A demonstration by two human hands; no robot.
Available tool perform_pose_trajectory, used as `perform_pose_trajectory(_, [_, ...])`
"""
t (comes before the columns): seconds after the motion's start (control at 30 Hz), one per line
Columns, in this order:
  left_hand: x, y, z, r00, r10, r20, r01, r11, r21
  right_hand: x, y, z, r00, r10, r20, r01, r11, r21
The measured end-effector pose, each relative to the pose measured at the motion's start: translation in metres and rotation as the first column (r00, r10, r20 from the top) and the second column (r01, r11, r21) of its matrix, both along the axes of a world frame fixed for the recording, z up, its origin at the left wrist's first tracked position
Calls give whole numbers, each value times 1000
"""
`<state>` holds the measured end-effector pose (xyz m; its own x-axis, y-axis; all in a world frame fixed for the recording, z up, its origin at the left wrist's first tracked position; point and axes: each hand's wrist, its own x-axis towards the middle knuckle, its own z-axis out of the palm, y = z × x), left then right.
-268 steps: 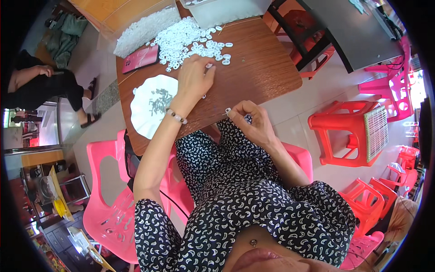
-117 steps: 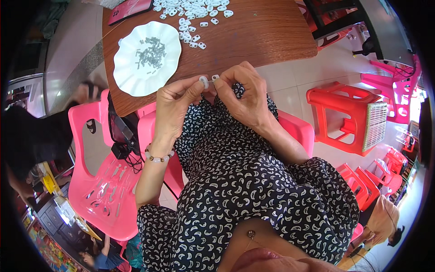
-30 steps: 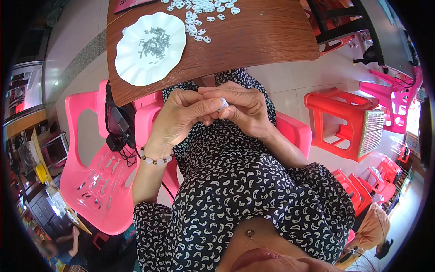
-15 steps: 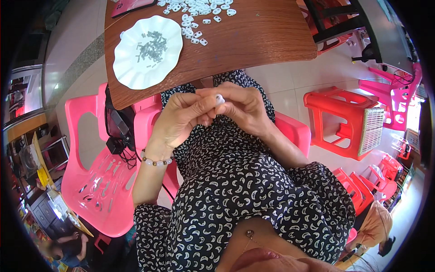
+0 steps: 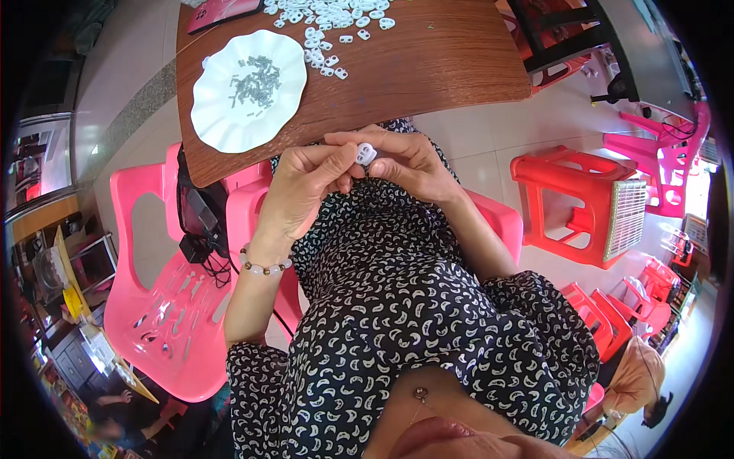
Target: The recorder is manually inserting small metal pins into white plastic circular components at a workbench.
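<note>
Above my lap, my left hand (image 5: 310,180) pinches a small white two-hole plastic cord-lock piece (image 5: 366,154) between thumb and fingers. My right hand (image 5: 409,164) is curled around the other side of the piece, its index finger stretched behind it and its thumb close below. Part of the right fingers is hidden. On the table beyond, a white wavy-edged plate (image 5: 218,115) bears a heap of tiny grey pieces (image 5: 256,83) that look like springs. Many more white two-hole pieces (image 5: 329,15) lie loose at the table's far side.
The brown wooden table (image 5: 428,61) has its near edge just past my hands. A pink phone-like object (image 5: 222,11) lies at its far left. Left of me stands a pink chair (image 5: 164,321) with a black bag (image 5: 202,206); right, a red stool (image 5: 566,199). Other people sit farther off.
The white piece has turned so both its holes face up, and it sits a little higher in the fingers. My right thumb has slid slightly away from it.
</note>
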<state>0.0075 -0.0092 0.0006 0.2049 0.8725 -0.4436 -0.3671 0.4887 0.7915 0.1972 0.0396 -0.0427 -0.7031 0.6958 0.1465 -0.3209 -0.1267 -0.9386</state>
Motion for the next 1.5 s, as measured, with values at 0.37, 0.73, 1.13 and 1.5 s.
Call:
perform_pose_trajectory(0.37, [5,-1,1,993,20,-112,-13,998,61,-4,-2,0,1000,-14,-18,14,999,-38])
perform_pose_trajectory(0.73, [4,-1,-2,996,15,-90,-13,1000,29,-4,-3,-6,999,-48,5,48,999,-1])
perform_pose_trajectory(1.13, [1,-2,-1,998,-16,-67,16,1000,0,-4,-7,-12,997,-74,3,74,997,-7])
perform_pose_trajectory(1.5, [4,-2,-3,999,-17,-48,16,1000,-17,-1,-6,-9,997,-74,-28,74,997,1])
